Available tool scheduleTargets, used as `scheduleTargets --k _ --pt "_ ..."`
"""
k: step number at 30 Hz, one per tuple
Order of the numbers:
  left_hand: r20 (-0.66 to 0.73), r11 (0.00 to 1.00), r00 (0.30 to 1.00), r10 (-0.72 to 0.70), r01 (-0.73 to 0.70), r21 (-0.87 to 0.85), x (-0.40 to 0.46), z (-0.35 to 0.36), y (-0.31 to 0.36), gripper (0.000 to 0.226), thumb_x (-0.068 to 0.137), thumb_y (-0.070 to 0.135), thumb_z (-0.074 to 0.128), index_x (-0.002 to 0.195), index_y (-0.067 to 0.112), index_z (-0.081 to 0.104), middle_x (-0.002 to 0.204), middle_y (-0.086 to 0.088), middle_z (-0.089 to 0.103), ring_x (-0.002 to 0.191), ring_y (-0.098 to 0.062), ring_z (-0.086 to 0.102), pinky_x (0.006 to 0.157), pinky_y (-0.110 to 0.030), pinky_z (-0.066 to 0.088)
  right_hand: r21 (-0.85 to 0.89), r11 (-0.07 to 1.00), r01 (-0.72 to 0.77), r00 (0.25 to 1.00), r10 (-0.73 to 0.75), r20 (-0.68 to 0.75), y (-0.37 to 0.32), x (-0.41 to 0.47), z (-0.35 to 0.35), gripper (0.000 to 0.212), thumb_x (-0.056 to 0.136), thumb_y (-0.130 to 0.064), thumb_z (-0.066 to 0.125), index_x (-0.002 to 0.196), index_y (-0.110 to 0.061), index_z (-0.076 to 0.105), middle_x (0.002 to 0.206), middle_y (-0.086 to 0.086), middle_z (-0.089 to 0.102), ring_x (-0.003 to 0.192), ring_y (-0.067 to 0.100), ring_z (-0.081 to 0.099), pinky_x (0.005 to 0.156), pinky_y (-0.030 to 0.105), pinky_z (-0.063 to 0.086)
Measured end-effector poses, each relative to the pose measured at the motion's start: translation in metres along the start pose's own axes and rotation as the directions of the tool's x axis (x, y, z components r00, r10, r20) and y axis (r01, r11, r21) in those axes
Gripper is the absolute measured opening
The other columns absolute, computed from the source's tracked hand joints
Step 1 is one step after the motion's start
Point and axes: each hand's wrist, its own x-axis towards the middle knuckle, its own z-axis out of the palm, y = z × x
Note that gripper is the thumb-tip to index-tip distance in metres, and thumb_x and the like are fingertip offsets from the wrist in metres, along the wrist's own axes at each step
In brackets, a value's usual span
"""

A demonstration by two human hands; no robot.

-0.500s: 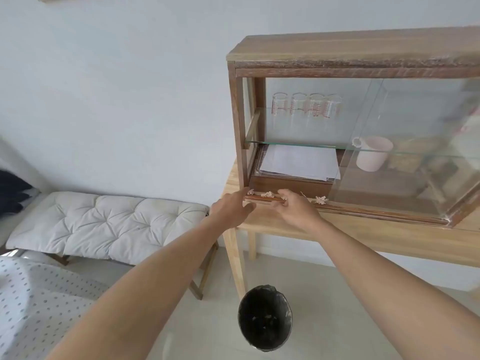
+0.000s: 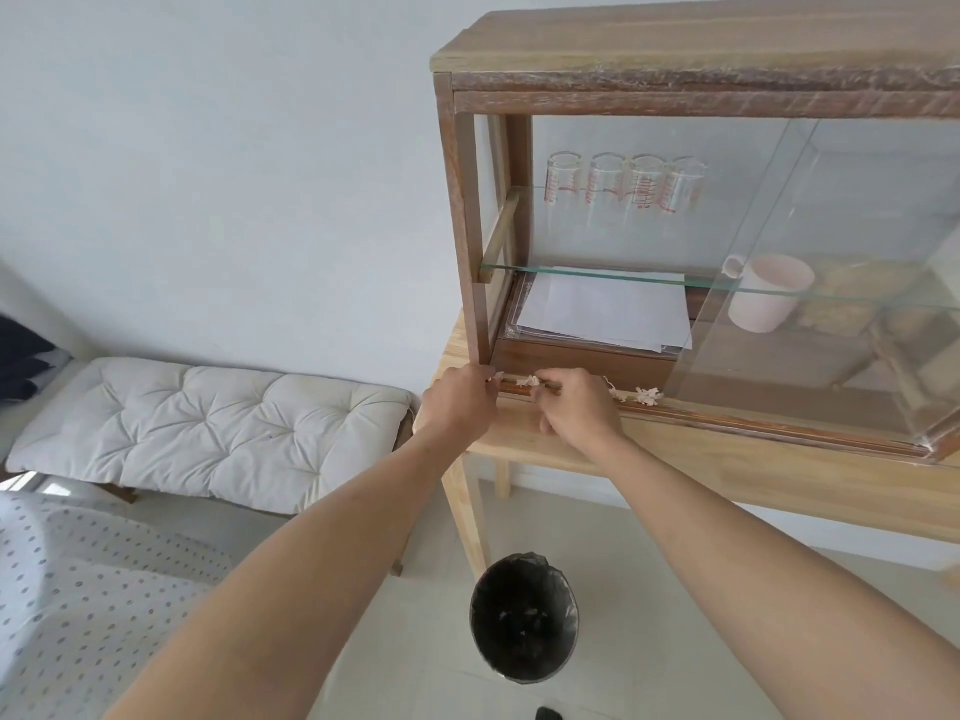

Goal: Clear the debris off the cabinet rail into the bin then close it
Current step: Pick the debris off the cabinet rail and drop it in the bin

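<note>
A plain pale wall (image 2: pixel 218 148) fills the background in soft, even daylight. A bench with a tufted off-white cushion (image 2: pixel 208 428) stands against it at left. A light wooden counter (image 2: pixel 727 465) stands at right. The floor (image 2: pixel 649 589) is pale; dotted white fabric (image 2: pixel 78 589) lies lower left.

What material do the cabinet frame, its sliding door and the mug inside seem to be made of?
The cabinet frame looks like dark stained wood: grain shows, and the finish is worn pale along the top edge. The sliding door seems to be clear glass or acrylic: things behind it show through, with faint reflections. The mug looks like matte pale pink ceramic, though plastic is possible.
</note>
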Motion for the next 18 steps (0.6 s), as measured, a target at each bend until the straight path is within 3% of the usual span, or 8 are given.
scheduleTargets --k 2,6,9,13,16,18 --pt "-0.032 1.000 0.999 0.001 -0.001 -0.006 0.001 0.001 -0.001 0.030 0.105 0.040 0.047 0.104 0.036 0.077 0.084 0.001 0.078 0.089 -0.034 0.071 0.074 -0.044 0.059 0.020 1.000 -0.011 0.999 0.011 -0.035 -0.001 0.000 0.001 0.032 0.103 -0.035 0.065 0.132 -0.028 0.079 0.060 0.001 0.078 0.034 -0.002 0.056 0.057 0.027 0.050" --pt "-0.060 0.999 0.998 0.019 -0.021 -0.027 0.001 0.001 0.000 0.030 0.106 0.040 0.050 0.116 0.036 0.077 0.085 0.002 0.081 0.092 -0.032 0.072 0.079 -0.047 0.060 0.087 0.996 -0.024 0.995 0.032 -0.096 -0.002 -0.004 -0.002 0.024 0.102 -0.030 0.067 0.117 -0.027 0.086 0.056 0.001 0.076 0.051 0.009 0.067 0.068 0.033 0.062" --pt "-0.050 0.996 0.999 0.016 -0.020 -0.083 -0.005 -0.002 -0.001 0.031 0.106 0.043 0.051 0.125 0.036 0.075 0.091 0.001 0.082 0.096 -0.030 0.073 0.083 -0.047 0.061 0.112 0.994 -0.012 0.994 0.023 -0.103 -0.001 -0.007 -0.006 0.022 0.102 -0.028 0.067 0.113 -0.026 0.086 0.053 -0.001 0.075 0.051 0.009 0.068 0.069 0.032 0.061" --pt "-0.033 0.988 0.999 0.024 -0.029 -0.154 -0.022 -0.008 -0.003 0.031 0.107 0.044 0.054 0.126 0.034 0.076 0.077 0.006 0.081 0.089 -0.025 0.073 0.081 -0.042 0.062 0.158 0.987 -0.011 0.995 0.026 -0.092 0.004 -0.020 -0.008 0.020 0.102 -0.026 0.068 0.111 -0.026 0.086 0.056 0.002 0.076 0.032 0.002 0.053 0.059 0.029 0.054" --pt "0.001 0.984 0.999 0.052 -0.051 -0.171 -0.039 -0.012 -0.009 0.029 0.108 0.044 0.054 0.121 0.031 0.076 0.071 0.008 0.080 0.084 -0.022 0.071 0.078 -0.039 0.061 0.194 0.981 -0.010 0.997 0.025 -0.076 0.008 -0.037 -0.009 0.018 0.101 -0.024 0.069 0.108 -0.027 0.085 0.062 0.008 0.078 0.030 0.004 0.050 0.055 0.029 0.051" --pt "0.033 0.981 0.997 0.071 -0.064 -0.182 -0.051 -0.014 -0.013 0.029 0.108 0.045 0.055 0.118 0.030 0.077 0.072 0.009 0.080 0.080 -0.020 0.071 0.076 -0.038 0.062 0.240 0.971 -0.018 0.997 0.036 -0.072 0.011 -0.051 -0.008 0.016 0.102 -0.024 0.071 0.109 -0.027 0.085 0.062 0.008 0.078 0.029 0.005 0.047 0.044 0.025 0.046"
